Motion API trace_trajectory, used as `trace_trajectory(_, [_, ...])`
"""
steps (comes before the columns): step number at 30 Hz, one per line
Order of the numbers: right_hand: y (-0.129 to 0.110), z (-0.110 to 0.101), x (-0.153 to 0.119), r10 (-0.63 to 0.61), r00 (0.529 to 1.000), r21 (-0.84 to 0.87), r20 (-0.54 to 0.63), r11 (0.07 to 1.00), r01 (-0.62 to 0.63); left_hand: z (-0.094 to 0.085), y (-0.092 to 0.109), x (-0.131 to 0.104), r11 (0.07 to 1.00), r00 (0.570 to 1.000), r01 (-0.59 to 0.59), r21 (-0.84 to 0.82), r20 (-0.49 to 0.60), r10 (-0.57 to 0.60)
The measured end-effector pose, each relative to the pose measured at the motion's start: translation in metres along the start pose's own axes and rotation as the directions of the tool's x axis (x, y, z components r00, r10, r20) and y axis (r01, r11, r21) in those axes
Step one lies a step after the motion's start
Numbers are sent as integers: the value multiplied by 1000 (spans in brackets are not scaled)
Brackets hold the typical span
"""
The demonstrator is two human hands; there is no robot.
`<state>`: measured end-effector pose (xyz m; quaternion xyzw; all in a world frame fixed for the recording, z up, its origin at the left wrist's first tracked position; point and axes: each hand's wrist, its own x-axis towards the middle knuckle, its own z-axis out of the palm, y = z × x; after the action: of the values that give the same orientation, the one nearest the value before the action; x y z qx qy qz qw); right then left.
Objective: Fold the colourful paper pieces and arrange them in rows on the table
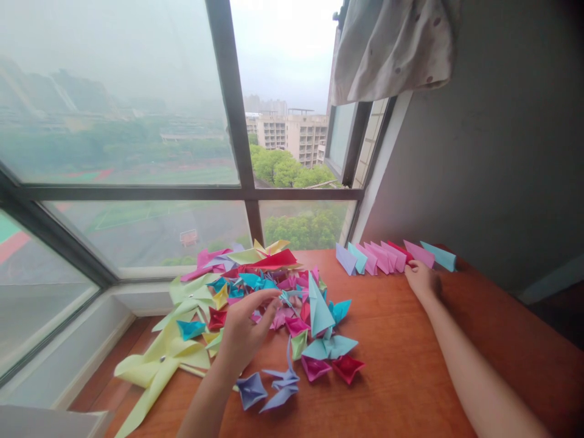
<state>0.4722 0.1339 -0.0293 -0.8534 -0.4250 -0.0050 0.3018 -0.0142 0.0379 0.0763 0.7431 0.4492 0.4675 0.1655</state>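
**Two hands at a spread of folded paper figures**

The left hand (244, 331), at lower centre of the frame, hovers over a heap of folded paper figures (274, 298) with its fingers loosely curled and the fingertips pinched narrow near a small light-blue fold at the top of the heap; whether it actually grips that piece cannot be told. The heap lies on the wooden bench (392, 365), left of centre, and mixes pink, red, blue, teal, yellow and purple pieces. At its near edge sit a purple folded figure (250, 389), a pink paper boat (314, 367) and a red paper boat (347, 367), the two boats just beside each other. A tall light-blue paper cone (319, 310) stands up from the middle of the heap.

To the lower left lie pale yellow paper pinwheels (159, 359), partly overlapping the heap.

The right hand (422, 280), right of centre, rests palm down on the bench with its fingers touching a row of folded paper pieces (392, 257), which runs along the far edge against the grey wall (502, 152). It holds nothing visible.

Behind the bench a window (137, 121) fills the upper left of the frame, with a bunched curtain (392, 48) at the top right.
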Motion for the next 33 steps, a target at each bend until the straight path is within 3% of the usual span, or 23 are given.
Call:
trace_trajectory(7, [-23, -13, -32, -31, 999, 100, -43, 994, 35, -5, -5, 3, 998, 997, 41, 49, -74, -37])
trace_trajectory(11, [-60, -22, -59, -133, 991, 255, -28, 958, 135, -11, -15, 5, 988, 979, 117, 96, -180, -99])
trace_trajectory(13, [-84, -28, -77, -223, 973, 368, 54, 911, 188, -12, -19, 5, 982, 972, 152, 113, -198, -128])
trace_trajectory(17, [-127, -41, -121, -442, 854, 568, 274, 791, 228, -7, -21, 5, 985, 982, 130, 113, -152, -112])
trace_trajectory(21, [-151, -53, -164, -569, 732, 579, 374, 760, 295, 1, -17, 3, 989, 995, 58, 137, -86, -47])
trace_trajectory(23, [-155, -59, -179, -573, 703, 535, 421, 783, 317, 6, -14, 0, 989, 999, 19, 147, -43, -13])
trace_trajectory(29, [-146, -70, -196, -481, 805, 303, 348, 870, 389, 16, -2, -5, 987, 989, -120, 106, 102, 110])
trace_trajectory(33, [-135, -72, -197, -438, 829, 244, 346, 896, 372, 18, 3, -6, 986, 980, -136, 98, 162, 119])
